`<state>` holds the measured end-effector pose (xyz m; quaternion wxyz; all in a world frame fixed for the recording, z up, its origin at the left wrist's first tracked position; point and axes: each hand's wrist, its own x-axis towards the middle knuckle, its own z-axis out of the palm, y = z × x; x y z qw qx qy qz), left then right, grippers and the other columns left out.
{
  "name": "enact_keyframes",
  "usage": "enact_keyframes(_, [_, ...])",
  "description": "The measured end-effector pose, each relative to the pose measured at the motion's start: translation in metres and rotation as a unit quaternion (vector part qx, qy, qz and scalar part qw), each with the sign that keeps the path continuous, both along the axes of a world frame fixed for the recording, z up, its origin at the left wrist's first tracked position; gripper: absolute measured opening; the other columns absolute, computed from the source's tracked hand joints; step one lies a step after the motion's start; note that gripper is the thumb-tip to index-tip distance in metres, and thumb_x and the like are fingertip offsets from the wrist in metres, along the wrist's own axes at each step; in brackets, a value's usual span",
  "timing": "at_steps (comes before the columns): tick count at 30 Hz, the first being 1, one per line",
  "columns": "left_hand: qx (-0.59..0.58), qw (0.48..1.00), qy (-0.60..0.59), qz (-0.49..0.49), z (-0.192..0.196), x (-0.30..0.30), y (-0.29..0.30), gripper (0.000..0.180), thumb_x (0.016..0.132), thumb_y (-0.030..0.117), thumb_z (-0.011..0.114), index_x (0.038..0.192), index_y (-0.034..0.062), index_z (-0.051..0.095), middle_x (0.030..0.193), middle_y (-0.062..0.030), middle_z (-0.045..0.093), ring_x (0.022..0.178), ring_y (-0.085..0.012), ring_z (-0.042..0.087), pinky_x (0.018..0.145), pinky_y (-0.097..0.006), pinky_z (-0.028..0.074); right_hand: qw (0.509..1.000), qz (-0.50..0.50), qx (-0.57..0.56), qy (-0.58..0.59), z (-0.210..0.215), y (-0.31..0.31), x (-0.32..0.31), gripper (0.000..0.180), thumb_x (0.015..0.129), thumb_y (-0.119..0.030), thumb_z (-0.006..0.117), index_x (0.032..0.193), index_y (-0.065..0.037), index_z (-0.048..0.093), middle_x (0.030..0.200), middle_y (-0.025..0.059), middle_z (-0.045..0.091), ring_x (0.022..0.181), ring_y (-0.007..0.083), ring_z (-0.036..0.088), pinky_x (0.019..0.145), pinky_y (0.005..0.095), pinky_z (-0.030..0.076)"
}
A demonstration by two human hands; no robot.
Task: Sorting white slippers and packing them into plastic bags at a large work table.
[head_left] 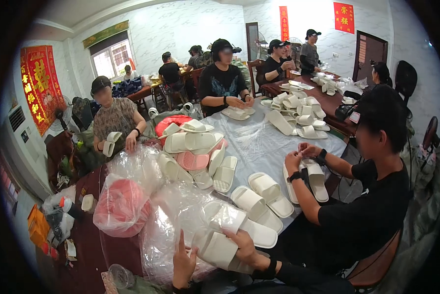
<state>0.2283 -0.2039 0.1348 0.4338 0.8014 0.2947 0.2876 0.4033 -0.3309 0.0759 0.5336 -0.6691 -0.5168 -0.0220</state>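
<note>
My right hand [244, 249] grips a white slipper [215, 250] at the lower middle, its fingers over the wide strap. Part of a second sole shows beneath that slipper. To its left, my left hand [184, 262] is raised beside a clear plastic bag [163, 235], index finger stretched up and thumb apart. Whether the film touches the left fingers is hard to make out. Just beyond my hands lie more white slippers, a near one [266, 234] and a pair [274, 193] further right.
A heap of white and pink slippers [193, 159] and a pink bundle in clear plastic [122, 208] lie ahead left. On my right a person [367, 181] handles white slippers. Other people sit across the table. A clear plastic cup [121, 276] stands at the near left.
</note>
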Motion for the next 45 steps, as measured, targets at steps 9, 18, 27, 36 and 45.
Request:
enact_keyframes(9, [0.044,0.989,0.137,-0.042,-0.019,-0.017,0.038,0.093,0.082,0.035,0.067,0.146,0.0093,0.004,0.090,-0.0249,0.065,0.058,-0.0296,0.061,0.054,-0.037,0.048,0.999,0.004,-0.029,0.013,0.006,0.009,-0.009,0.049,0.076,-0.012,0.059,0.124,-0.010,0.055,0.086,0.0164,0.058,0.081,0.0343,0.054,0.074,0.0390,0.042])
enact_keyframes(18, [0.267,0.913,0.308,0.020,-0.020,0.000,0.059,0.075,0.073,0.053,0.067,0.134,0.0150,0.046,0.111,-0.0223,0.058,0.096,-0.0304,0.056,0.079,-0.044,0.042,0.992,0.069,-0.083,-0.069,-0.005,0.028,-0.022,0.062,0.069,-0.006,0.056,0.131,-0.010,0.048,0.095,0.0160,0.058,0.093,0.0360,0.054,0.084,0.0415,0.042])
enact_keyframes(27, [0.101,0.992,0.060,-0.052,-0.035,0.011,0.077,0.086,0.068,0.037,0.077,0.139,0.0117,0.036,0.140,-0.0202,0.034,0.130,-0.0380,0.032,0.106,-0.047,0.028,0.979,0.140,-0.026,-0.147,0.005,0.031,-0.018,0.060,0.072,-0.006,0.054,0.131,-0.005,0.047,0.112,0.0165,0.057,0.107,0.0336,0.052,0.094,0.0398,0.040])
enact_keyframes(36, [-0.104,0.976,-0.014,-0.191,-0.034,0.024,0.074,0.088,0.066,0.035,0.080,0.141,0.0176,0.036,0.143,-0.0290,0.021,0.129,-0.0365,0.036,0.103,-0.042,0.034,0.984,0.134,-0.008,-0.119,0.008,0.041,-0.027,0.062,0.069,-0.002,0.050,0.131,-0.005,0.046,0.094,0.0153,0.057,0.093,0.0344,0.053,0.088,0.0390,0.042])
enact_keyframes(45, [0.026,0.988,0.090,-0.121,-0.036,0.023,0.066,0.091,0.059,0.042,0.082,0.137,0.0242,0.041,0.142,-0.0382,0.006,0.129,-0.0488,0.028,0.103,-0.045,0.034,0.986,0.132,-0.094,-0.038,0.004,0.047,-0.027,0.073,0.063,-0.002,0.056,0.135,-0.010,0.043,0.101,0.0190,0.061,0.095,0.0368,0.054,0.086,0.0429,0.042])
